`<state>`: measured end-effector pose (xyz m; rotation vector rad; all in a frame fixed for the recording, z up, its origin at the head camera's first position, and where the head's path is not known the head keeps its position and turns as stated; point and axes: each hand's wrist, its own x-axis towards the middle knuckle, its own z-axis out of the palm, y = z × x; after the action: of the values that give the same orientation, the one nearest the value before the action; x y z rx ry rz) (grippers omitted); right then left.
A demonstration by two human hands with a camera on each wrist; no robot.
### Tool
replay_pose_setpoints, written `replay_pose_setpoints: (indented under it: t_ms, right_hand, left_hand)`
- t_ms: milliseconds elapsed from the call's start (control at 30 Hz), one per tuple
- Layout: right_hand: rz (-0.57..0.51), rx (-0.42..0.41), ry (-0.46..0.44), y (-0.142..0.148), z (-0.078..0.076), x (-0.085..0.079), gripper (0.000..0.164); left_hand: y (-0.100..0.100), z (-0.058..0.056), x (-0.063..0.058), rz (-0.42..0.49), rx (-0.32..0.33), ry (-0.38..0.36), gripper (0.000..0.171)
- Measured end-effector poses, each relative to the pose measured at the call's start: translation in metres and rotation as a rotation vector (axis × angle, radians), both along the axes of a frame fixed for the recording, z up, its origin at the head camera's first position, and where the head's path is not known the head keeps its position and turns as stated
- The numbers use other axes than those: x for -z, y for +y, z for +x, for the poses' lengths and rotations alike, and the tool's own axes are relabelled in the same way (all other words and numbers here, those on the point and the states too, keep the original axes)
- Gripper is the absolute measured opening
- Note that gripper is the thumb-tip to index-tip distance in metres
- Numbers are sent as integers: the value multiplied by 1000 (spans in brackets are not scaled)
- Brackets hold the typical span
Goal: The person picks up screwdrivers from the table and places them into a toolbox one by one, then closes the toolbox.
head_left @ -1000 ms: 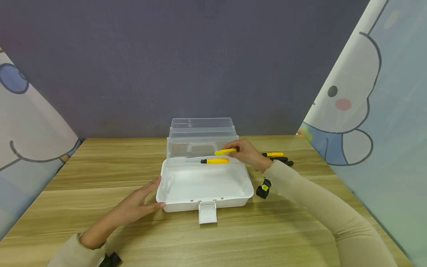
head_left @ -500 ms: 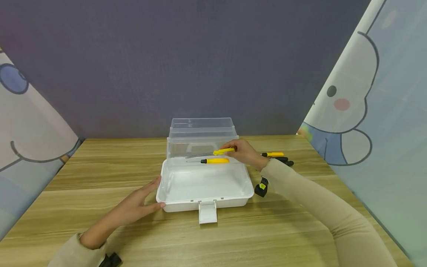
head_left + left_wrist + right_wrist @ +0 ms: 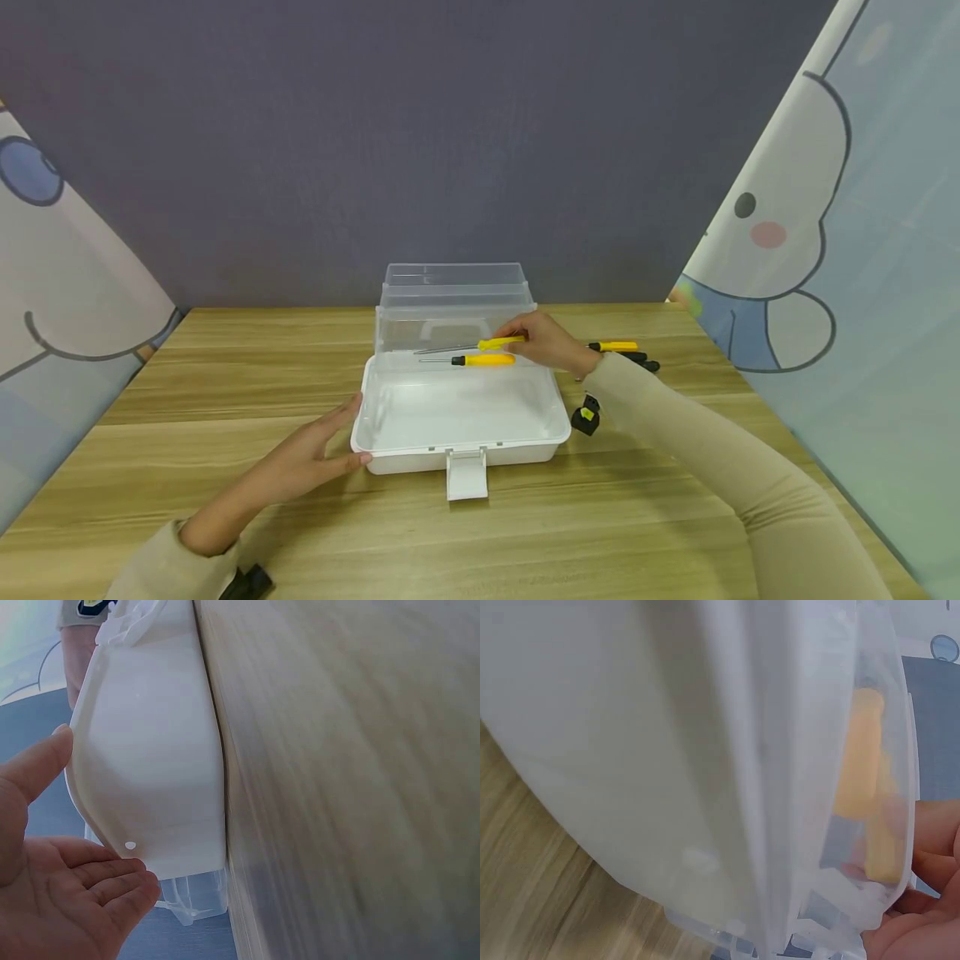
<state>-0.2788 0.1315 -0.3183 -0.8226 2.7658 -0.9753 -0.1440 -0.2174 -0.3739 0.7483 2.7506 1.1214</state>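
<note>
A white plastic toolbox (image 3: 525, 454) stands with its clear lid (image 3: 453, 296) raised at the back. My left hand (image 3: 307, 462) rests against its left side, fingers and thumb extended and spread along the rim, as the left wrist view also shows. Over the box's back edge, my right hand (image 3: 547, 340) pinches the yellow handle of a screwdriver (image 3: 495, 342), whose long shaft points left. Just in front of it lies another screwdriver (image 3: 487, 360) with a yellow and black handle. Through the translucent plastic, the right wrist view shows both handles blurred.
Right of the box, partly behind the right forearm, lie a yellow-handled tool (image 3: 618, 346) and black-handled tools (image 3: 651, 366). The box's latch (image 3: 467, 477) hangs down in front. A grey panel (image 3: 480, 150) rises behind the wooden table (image 3: 262, 350).
My right hand has shifted slightly left with the screwdriver in its fingers. The left hand, the box and the other screwdriver have stayed in place.
</note>
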Motion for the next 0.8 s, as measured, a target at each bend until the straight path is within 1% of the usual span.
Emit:
replay_pose_setpoints:
  t_ms: [133,367,467,533,600,667,733,800]
  right_hand:
    - [8,-17,-9,0,0,-1,24]
    - [19,-24,-48,0,1,-2,26]
    - [24,-57,-41,1,0,-1,25]
    - [22,-76,-52,1,-1,-2,24]
    - [21,-86,-52,1,-2,-2,24]
    - [16,-84,-52,1,-2,-2,23]
    - [16,-82,-41,1,-2,-2,23]
    - [4,-80,-60,2,0,-1,24]
  left_hand:
    - [0,1,-1,-1,0,9,85]
    - [1,2,-3,4,-1,-6,85]
    - [1,2,-4,-1,2,3,84]
    - [1,2,-4,-2,5,9,83]
    - [1,0,-4,-7,-4,7,84]
    - [0,-1,-3,-8,-3,3,85]
    - [0,-2,-2,-18,-17,4,85]
    - [0,-2,0,-27,-23,8,85]
